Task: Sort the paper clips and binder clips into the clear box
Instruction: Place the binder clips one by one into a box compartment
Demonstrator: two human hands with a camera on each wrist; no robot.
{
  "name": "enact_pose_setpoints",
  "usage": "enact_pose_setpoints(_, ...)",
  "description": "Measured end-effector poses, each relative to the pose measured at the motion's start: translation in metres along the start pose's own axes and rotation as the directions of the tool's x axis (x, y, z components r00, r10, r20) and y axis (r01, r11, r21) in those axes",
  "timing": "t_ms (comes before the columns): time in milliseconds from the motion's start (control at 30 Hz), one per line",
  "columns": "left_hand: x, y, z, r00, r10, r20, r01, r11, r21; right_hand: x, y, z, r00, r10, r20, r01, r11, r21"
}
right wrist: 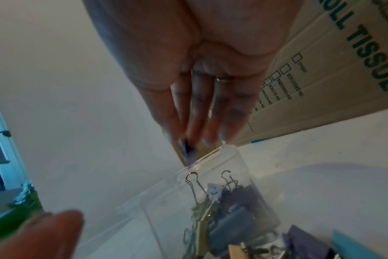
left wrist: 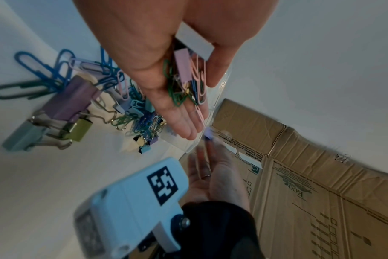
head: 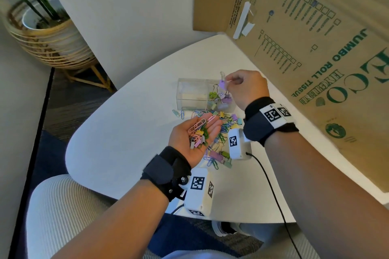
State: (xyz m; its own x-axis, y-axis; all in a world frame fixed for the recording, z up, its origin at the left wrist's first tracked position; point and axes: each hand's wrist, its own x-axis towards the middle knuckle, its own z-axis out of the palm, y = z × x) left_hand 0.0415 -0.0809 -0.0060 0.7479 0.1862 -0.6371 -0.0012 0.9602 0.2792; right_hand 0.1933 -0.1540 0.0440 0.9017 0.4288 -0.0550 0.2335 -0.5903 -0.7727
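My left hand (head: pixel 200 127) is held palm up over the white table (head: pixel 126 132), fingers straight, carrying a small heap of paper clips and binder clips (head: pixel 197 132) (left wrist: pixel 184 78). Under and beside it a loose pile of coloured clips (head: pixel 223 139) (left wrist: pixel 131 112) lies on the table. Just beyond stands the clear box (head: pixel 195 94) (right wrist: pixel 213 201), with several binder clips (head: pixel 219 96) (right wrist: pixel 233 206) in its right end. My right hand (head: pixel 228 81) (right wrist: pixel 188 140) pinches a purple binder clip (head: pixel 222 83) above that end of the box; the clip is blurred in the right wrist view.
A large cardboard box (head: pixel 315 48) walls off the table's right and back sides. Two paper clips (head: pixel 179 113) lie left of the pile. A black cable (head: pixel 273 195) runs over the near table edge. A potted plant in a wicker basket (head: pixel 42 33) stands on the floor at left.
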Motion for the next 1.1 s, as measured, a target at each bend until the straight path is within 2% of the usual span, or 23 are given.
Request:
enact_pose_setpoints(100,-0.001,0.000,-0.001,1.000,0.000,-0.004,0.001,1.000,0.006,-0.004,0.004,0.000,0.994,0.023,0.103,-0.009,0.991,-0.132)
enact_pose_setpoints(200,-0.001,0.000,-0.001,1.000,0.006,-0.019,-0.006,1.000,0.006,-0.021,0.003,-0.004,0.996,-0.044,0.082,0.048,0.997,-0.054)
enact_pose_setpoints(300,0.000,-0.001,0.000,1.000,0.017,-0.026,-0.017,1.000,0.010,-0.041,0.002,-0.004,0.981,-0.123,0.148,0.123,0.992,0.010)
enact_pose_setpoints(467,-0.002,-0.001,0.002,0.999,0.034,0.011,-0.034,0.999,0.010,-0.068,0.004,-0.002,0.928,-0.185,0.322,0.187,0.982,0.023)
enact_pose_setpoints(567,-0.003,-0.002,0.001,0.999,0.029,0.017,-0.030,0.999,0.043,-0.074,0.002,-0.004,0.901,-0.256,0.350,0.298,0.952,-0.071)
enact_pose_setpoints(667,-0.005,-0.001,0.003,0.999,0.023,0.022,-0.023,1.000,0.009,-0.079,-0.001,-0.005,0.851,-0.326,0.411,0.396,0.913,-0.095)
enact_pose_setpoints(733,-0.006,0.001,0.004,0.999,0.031,0.038,-0.031,1.000,0.003,-0.082,-0.001,-0.003,0.815,-0.327,0.478,0.437,0.889,-0.137)
enact_pose_setpoints(800,-0.006,0.002,0.006,0.998,0.048,0.038,-0.048,0.999,0.024,-0.085,0.000,0.000,0.796,-0.298,0.527,0.481,0.840,-0.251)
enact_pose_setpoints(867,-0.006,0.001,0.008,0.998,0.051,0.039,-0.053,0.998,0.035,-0.086,0.000,0.002,0.792,-0.281,0.542,0.506,0.798,-0.326)
enact_pose_setpoints(933,-0.005,0.001,0.008,0.998,0.047,0.039,-0.048,0.999,0.025,-0.086,0.000,0.003,0.794,-0.307,0.525,0.520,0.790,-0.324)
enact_pose_setpoints(1100,-0.008,0.003,0.010,0.997,0.047,0.064,-0.046,0.999,-0.023,-0.083,0.002,0.002,0.816,-0.349,0.460,0.484,0.848,-0.215)
